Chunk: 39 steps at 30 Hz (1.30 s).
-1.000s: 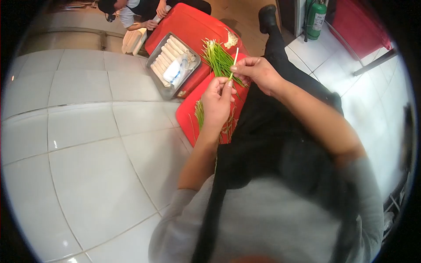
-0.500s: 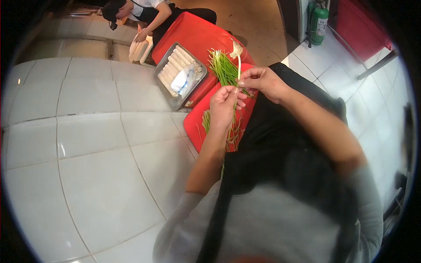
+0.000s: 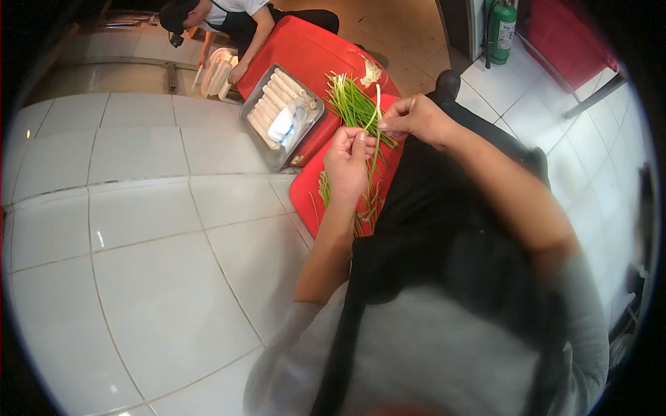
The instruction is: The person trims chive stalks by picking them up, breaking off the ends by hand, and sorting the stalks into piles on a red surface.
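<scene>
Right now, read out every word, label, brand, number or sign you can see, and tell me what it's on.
No text is readable.
Label on the green extinguisher: printed, but too small and blurred to read.
Blue mark on the bag: can't tell if it's lettering.

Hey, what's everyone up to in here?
Someone is working with bare hands: the left hand and right hand are pinching at a thin, pale-ended stalk. A bunch of green stalks lies just beyond, on something red. To the left is a tray with pale rolls and a plastic bag. Farther off, another person leans over more long, pale things.
</scene>
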Tool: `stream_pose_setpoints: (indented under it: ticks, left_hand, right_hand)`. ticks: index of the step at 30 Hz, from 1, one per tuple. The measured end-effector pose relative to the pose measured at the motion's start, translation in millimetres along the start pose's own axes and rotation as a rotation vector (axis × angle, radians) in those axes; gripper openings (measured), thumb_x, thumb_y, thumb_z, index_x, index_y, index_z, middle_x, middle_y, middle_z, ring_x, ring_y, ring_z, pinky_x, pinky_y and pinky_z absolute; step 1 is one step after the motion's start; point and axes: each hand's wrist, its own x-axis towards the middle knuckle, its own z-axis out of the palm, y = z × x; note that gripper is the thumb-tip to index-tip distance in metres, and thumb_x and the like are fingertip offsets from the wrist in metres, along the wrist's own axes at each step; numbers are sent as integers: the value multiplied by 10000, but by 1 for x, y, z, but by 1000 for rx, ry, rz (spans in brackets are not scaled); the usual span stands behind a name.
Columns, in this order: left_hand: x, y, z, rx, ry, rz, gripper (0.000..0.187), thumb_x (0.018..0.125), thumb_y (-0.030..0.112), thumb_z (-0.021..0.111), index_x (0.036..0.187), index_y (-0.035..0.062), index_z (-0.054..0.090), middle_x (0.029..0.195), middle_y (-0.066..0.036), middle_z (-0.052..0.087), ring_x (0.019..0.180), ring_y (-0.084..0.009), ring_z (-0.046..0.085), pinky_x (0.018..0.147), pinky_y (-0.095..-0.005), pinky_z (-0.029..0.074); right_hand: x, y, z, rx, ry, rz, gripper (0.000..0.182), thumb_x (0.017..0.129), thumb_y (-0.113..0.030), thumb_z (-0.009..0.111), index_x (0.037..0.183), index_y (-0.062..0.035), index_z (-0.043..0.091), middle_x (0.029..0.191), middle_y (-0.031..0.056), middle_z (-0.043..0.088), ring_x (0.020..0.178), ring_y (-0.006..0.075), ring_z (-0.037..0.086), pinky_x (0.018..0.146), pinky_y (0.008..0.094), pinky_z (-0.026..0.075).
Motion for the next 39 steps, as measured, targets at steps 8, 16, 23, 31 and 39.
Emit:
stream_pose_setpoints:
  ticks: [8,16,23,31,39]
  left_hand:
    - [-4,-5,-18,110,23,7,87,898,63,474,912,-8,522,795,-78,621,683,-99,582,637,-228,471]
    - [1,-16,-3,-47,-46,-31,160,931,181,423,958,32,478,916,-130,634,776,-155,608,653,-252,473]
    - [-5,-4,1,-397,-274,-383,151,944,189,369,987,69,449,686,-67,561,483,-121,504,432,-215,367]
    - [-4,1,-5,-289,-306,-369,154,920,151,420,997,52,510,659,-9,497,505,-71,411,457,-194,334]
    - [-13,-15,-15,-86,-247,-324,119,907,147,457,950,53,515,648,11,485,503,-45,407,446,-182,347]
  right_hand:
    - [2,-4,-36,219,224,-34,108,830,-162,599,827,-71,542,780,28,582,704,100,566,626,237,468]
    - [-1,-8,-11,358,295,-141,142,804,-45,613,813,-64,472,762,44,579,677,126,603,600,241,509]
    - [-2,-6,-4,35,283,-204,93,790,-15,608,873,22,592,743,61,615,651,104,592,627,231,507]
    - [-6,-10,-11,-723,299,-624,120,747,-27,643,858,-70,643,754,36,579,694,156,582,621,265,469]
    - [-5,-2,-5,-922,386,-658,110,727,-93,658,831,-128,645,888,76,491,851,221,511,717,304,437]
